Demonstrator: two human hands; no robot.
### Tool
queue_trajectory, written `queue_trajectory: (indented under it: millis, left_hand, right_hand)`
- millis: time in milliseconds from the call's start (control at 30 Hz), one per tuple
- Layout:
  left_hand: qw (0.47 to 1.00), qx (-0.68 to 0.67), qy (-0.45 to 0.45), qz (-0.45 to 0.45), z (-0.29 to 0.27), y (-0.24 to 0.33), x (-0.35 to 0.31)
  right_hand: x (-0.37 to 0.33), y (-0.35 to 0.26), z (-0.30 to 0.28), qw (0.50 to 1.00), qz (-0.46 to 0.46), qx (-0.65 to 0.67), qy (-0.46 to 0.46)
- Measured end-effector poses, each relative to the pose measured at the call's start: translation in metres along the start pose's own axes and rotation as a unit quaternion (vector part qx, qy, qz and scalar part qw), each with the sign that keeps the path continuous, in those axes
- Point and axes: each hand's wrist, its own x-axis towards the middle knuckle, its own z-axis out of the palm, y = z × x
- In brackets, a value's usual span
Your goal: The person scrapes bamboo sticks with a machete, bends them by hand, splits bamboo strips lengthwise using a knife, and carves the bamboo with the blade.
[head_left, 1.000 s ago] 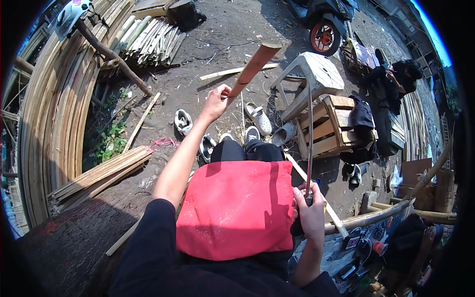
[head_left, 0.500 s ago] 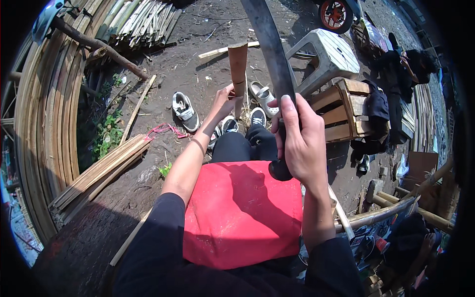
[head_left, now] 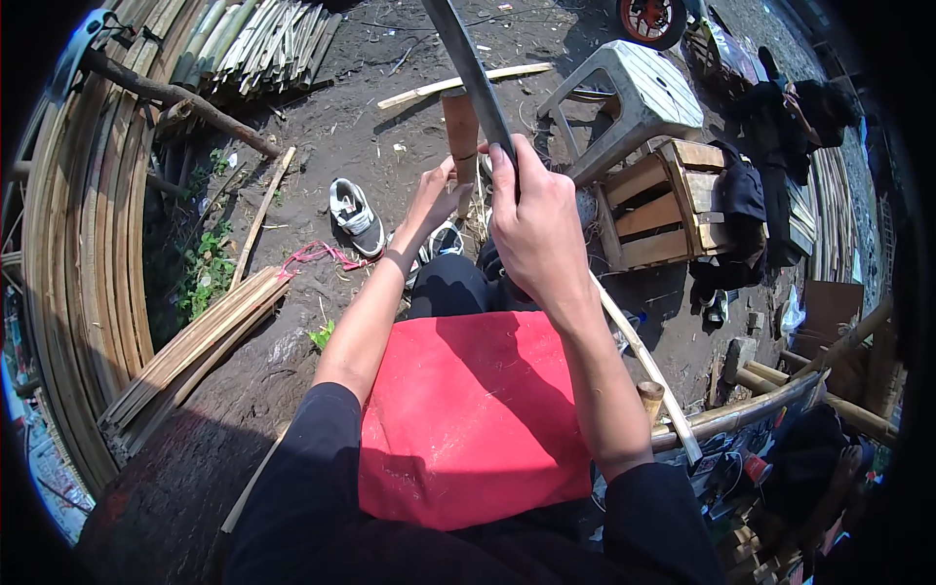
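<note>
My left hand (head_left: 434, 200) grips a split bamboo piece (head_left: 459, 127) that stands upright in front of my feet. In my right hand (head_left: 534, 210) is a machete, its long dark blade (head_left: 466, 63) pointing up and away, slanting to the left. The blade passes close to the bamboo's upper right edge; whether they touch I cannot tell. My right fist hides the machete's handle. Across my lap lies a red cloth (head_left: 468, 419) with pale dust on it.
A grey shoe (head_left: 357, 216) sits left of my feet. To the right stand a white plastic stool (head_left: 651, 93) and a wooden crate (head_left: 648, 210). Bundled bamboo strips (head_left: 200, 341) and long stacked slats (head_left: 83, 253) are on the left. A loose strip (head_left: 468, 84) lies ahead.
My right hand has swung the machete left and forward, bringing the blade near the bamboo. My left hand still holds the bamboo upright. The view has shifted slightly.
</note>
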Motion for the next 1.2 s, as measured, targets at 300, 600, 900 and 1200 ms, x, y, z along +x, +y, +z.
queue_trajectory:
  millis: [300,600,900,1200]
  left_hand:
    - [0.953,-0.218,0.173,0.117,-0.091,0.155,-0.019]
    - [0.918,-0.362,0.16,-0.026,-0.08,0.156,-0.014]
    - [0.929,-0.307,0.201,-0.048,-0.069,0.171,-0.018]
    - [0.918,-0.331,0.212,-0.049,-0.06,0.188,-0.018]
  right_hand:
    - [-0.012,-0.002,0.001,0.999,0.017,-0.035,-0.016]
    - [-0.026,-0.005,0.0,0.999,0.016,-0.051,-0.004]
    - [-0.033,-0.008,-0.007,1.0,0.02,-0.023,-0.008]
    - [-0.034,-0.026,-0.014,0.999,0.013,0.007,0.051]
